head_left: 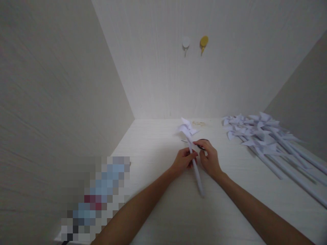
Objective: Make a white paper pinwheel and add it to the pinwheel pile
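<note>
White table (pixel 163 211): both hands (pixel 184 160) grip pinwheel (pixel 190 143), pile (pixel 265 139) well right

a single head-worn camera looked forward and down from above the white table (pixel 163 211), fairly close to it, facing the corner where the back wall (pixel 204 78) met the left wall (pixel 56 85); no second view shared the scene.

a white paper pinwheel (pixel 187 131) on a white stick is showing above the pale wood-grain table (pixel 158 143), the pile of pinwheels (pixel 258 134) is looking white too, and one yellow pin (pixel 203 41) and one white pin (pixel 186 42) are dotting the cream wall.
</note>
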Demonstrator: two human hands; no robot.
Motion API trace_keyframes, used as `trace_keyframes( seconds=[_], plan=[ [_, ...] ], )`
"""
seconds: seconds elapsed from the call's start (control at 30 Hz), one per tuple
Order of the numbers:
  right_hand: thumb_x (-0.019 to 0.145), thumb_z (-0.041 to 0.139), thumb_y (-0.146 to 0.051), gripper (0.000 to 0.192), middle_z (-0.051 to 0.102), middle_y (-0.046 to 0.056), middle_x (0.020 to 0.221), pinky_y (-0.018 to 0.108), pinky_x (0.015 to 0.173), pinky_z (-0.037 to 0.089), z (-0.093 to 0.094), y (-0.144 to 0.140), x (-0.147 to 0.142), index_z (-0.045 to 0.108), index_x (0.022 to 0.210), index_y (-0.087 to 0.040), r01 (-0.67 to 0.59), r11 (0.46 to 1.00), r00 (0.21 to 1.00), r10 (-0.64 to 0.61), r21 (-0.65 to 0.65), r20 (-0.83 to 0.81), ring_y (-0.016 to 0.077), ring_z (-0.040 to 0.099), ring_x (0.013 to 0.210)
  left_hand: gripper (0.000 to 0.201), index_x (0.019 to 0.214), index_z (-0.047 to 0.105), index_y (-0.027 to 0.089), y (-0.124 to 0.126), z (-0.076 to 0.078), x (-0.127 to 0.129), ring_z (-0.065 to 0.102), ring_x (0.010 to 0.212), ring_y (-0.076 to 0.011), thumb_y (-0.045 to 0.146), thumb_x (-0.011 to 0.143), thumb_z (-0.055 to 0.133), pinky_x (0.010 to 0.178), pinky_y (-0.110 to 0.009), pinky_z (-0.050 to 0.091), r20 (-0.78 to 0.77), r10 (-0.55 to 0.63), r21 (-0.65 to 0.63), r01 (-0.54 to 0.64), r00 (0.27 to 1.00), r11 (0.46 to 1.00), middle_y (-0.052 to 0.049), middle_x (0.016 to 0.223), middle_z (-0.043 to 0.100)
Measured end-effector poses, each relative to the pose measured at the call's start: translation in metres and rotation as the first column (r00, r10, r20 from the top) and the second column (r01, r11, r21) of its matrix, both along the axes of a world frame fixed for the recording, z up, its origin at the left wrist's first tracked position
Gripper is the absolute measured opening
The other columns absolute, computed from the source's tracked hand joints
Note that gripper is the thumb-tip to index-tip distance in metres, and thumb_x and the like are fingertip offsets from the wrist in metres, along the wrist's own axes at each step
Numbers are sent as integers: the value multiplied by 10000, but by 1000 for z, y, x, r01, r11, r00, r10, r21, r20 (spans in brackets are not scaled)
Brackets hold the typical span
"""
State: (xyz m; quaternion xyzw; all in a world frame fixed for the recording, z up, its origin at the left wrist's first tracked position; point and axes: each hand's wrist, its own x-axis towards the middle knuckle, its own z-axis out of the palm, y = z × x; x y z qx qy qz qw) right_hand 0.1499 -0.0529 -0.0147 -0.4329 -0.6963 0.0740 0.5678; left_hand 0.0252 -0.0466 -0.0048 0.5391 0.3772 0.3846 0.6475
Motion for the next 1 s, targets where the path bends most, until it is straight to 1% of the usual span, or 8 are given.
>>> trace_keyframes(
  seconds=[0.17,0.3,0.4,0.5,0.6,0.73,0.87,1.0],
  plan=[
    [634,358,-56,286,560,54,816,351,692,433,0,-1,-3,521,821,-198,66,998,997,-66,-8,-37,194,520,813,262,686,500,143,2,-3,0,370,324,-37,388,642,582,333,-186,250,17,23,-7,-22,1000,1000,54,485,490],
    [723,438,-177,34,531,22,691,293,599,433,4,-8,-9,463,735,-197,109,983,990,-121,-147,-76,159,518,666,270,687,501,144,5,-4,-1,379,346,-36,402,652,573,347,-178,271,46,138,8,-139,989,990,57,489,470],
    [751,485,-287,122,500,-14,598,251,513,412,7,-19,-19,420,692,-203,17,948,999,-32,-319,-42,126,489,546,291,692,501,142,9,-2,-5,393,361,-41,422,651,573,353,-175,280,67,248,24,-250,966,968,58,487,461],
    [743,510,-324,155,497,-34,567,221,437,373,8,-31,-26,414,712,-206,-57,902,998,49,-428,-28,109,470,483,307,680,495,141,12,0,-7,393,361,-38,435,647,578,354,-172,281,81,289,58,-294,954,954,51,495,481],
    [749,501,-303,111,510,-42,541,217,417,353,7,-38,-24,449,758,-205,-22,890,1000,23,-456,-3,106,459,449,310,675,485,148,12,-1,-5,375,337,-34,445,651,573,344,-176,279,88,245,67,-251,966,966,55,490,492],
    [762,492,-289,112,566,-12,586,233,456,378,9,-43,-9,526,794,-187,58,903,997,-34,-426,62,116,479,479,304,692,481,149,10,-1,-2,431,373,-51,427,631,589,353,-176,309,94,151,62,-157,984,986,45,504,509],
    [773,474,-307,170,600,9,623,243,481,398,16,-52,18,585,767,-179,137,910,986,-87,-392,143,128,502,515,280,663,490,140,8,-1,-1,453,402,-53,386,603,610,362,-169,326,10,30,105,-31,1000,994,27,520,529],
    [756,483,-375,235,589,11,582,251,466,399,18,-69,55,596,763,-169,300,865,952,-246,-403,181,141,513,502,227,652,489,140,9,-2,-2,453,402,-53,319,587,612,356,-165,332,-44,-29,123,34,999,992,30,516,524]
  ],
)
